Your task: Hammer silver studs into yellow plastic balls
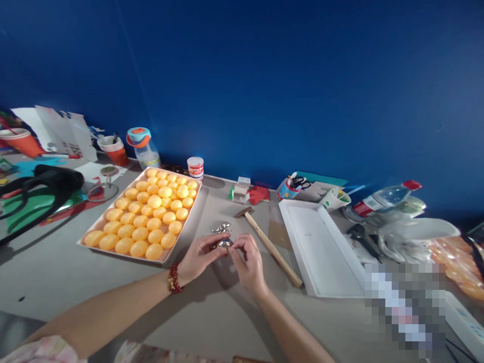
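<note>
Balls [140, 234] sit off to my left. Then my left hand [198, 258], thumb and fingers pinched on a shiny piece [225, 243], which lies just right of it (long axis? too small to tell). My right hand [247, 263] pinches the other side, so neither's nearer. Hammer [271, 246] lies slanted just right of that.

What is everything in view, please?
Balls: many, orange, in box
Box: one, white, left
Metal bits: several, silver, beyond hands
Metal piece: one, silver, in hands
Hammer: one, brown, centre-right
Tray: one, white, right
Bottle: one, clear, far right
Jug: one, clear, behind box
Cup stacks: two, orange, back left
Tub: one, white-red, behind box
Pen holder: one, blue, rear
Other clutter: uncounted, mixed, both sides
Wall: one, blue, back
Table: one, grey, below
Bracelet: one, red, left wrist
Left hand, right hand: two, centre
</note>
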`<state>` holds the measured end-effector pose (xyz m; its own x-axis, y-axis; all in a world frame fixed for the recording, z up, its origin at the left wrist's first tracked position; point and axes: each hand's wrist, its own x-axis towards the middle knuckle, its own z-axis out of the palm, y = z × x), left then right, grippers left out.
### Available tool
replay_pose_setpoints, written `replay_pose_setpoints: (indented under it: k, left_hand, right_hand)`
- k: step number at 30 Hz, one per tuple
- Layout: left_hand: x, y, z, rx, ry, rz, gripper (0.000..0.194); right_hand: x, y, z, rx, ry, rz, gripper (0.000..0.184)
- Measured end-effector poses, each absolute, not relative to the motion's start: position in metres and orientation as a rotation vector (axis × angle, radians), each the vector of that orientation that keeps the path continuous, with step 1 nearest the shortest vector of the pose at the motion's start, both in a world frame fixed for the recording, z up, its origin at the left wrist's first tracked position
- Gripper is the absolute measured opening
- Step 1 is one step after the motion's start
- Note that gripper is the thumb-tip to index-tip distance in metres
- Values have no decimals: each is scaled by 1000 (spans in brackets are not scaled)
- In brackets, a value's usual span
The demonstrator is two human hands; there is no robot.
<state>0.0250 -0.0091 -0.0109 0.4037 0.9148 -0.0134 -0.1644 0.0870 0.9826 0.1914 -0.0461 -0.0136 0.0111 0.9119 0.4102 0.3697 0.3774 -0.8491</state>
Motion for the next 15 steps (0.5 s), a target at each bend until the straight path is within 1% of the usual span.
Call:
replay_pose_setpoints:
  k: [9,15]
  left_hand:
    - [24,-10,-9,1292,825,928,37]
    - [23,-8,-10,1365,858,949,37]
  right_hand:
    - [194,-42,-18,-1139,-1542,710,10]
    - [192,-42,-15,-1159,-1503,737,15]
